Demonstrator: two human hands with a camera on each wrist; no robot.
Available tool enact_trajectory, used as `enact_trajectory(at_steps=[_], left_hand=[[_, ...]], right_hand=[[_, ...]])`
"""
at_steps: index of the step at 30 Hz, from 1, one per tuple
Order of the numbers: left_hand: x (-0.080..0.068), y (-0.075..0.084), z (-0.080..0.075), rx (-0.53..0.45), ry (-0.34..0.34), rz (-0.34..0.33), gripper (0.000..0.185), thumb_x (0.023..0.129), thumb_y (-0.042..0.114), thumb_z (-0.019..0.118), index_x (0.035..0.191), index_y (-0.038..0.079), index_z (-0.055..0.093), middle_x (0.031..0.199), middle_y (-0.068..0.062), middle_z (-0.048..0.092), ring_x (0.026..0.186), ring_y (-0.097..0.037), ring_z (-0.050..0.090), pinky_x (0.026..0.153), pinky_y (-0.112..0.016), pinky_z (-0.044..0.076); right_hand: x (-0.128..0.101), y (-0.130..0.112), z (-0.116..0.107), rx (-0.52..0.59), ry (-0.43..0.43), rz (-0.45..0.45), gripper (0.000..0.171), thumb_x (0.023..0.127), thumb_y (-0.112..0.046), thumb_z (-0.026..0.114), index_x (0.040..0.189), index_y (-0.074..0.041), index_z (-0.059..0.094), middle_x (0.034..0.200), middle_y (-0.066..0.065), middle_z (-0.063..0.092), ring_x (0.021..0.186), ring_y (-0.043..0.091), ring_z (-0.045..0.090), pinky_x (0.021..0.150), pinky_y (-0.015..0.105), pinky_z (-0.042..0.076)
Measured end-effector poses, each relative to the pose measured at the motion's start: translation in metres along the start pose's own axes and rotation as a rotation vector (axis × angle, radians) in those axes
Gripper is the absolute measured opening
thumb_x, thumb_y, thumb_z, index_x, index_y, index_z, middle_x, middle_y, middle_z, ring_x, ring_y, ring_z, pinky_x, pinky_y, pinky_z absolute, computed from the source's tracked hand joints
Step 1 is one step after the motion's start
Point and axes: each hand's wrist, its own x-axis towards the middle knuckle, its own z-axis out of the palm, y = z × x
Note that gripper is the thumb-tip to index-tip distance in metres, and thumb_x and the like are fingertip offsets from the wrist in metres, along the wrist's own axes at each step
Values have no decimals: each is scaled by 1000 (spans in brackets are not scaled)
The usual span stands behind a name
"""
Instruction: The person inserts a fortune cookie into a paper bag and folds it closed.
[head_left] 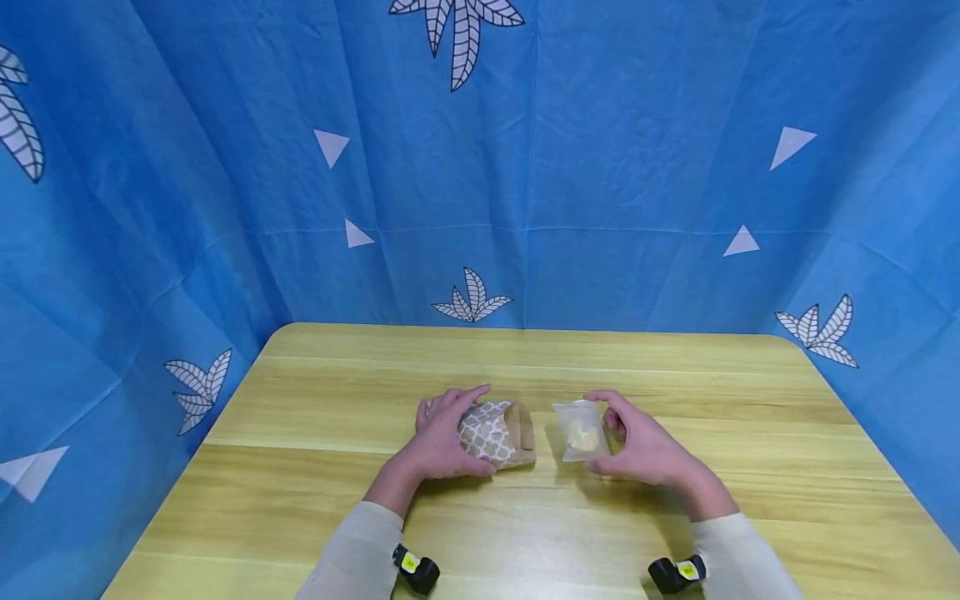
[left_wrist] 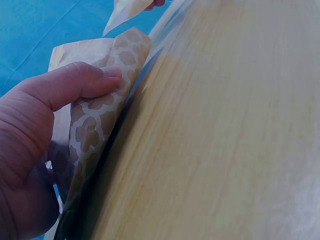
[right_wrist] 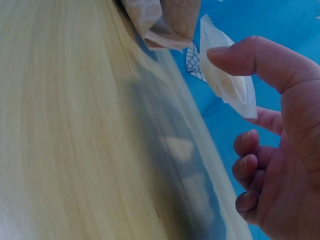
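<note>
A small brown paper bag (head_left: pixel 486 435) with a white lattice print lies on its side above the wooden table, its mouth facing right. My left hand (head_left: pixel 441 443) grips it from the left, and in the left wrist view the thumb (left_wrist: pixel 85 80) presses along the printed side of the bag (left_wrist: pixel 90 127). To the right, my right hand (head_left: pixel 647 448) pinches a small translucent packet (head_left: pixel 581 432) with pale yellow contents by its edges. The right wrist view shows this packet (right_wrist: pixel 222 80) lifted off the table, its other fingers loosely curled. A short gap separates packet and bag mouth.
The wooden table (head_left: pixel 360 367) has rounded far corners. A blue curtain (head_left: pixel 600 167) with white leaf and triangle prints hangs behind it and along both sides. A small black device (head_left: pixel 416 571) sits on each wrist.
</note>
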Motion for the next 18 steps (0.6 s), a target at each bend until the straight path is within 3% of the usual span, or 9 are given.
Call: enact_trajectory(at_steps=[18], left_hand=[[1,1,2,-2,0,3,116,48,45,88,147,35,28,131,2,42,126,-20,32,105,-60,-4]], right_hand=[[17,-19,23,6,-51,-29,86,61,-25,87,134,-20,42,83,9,46,67,16,39,55,27,38]])
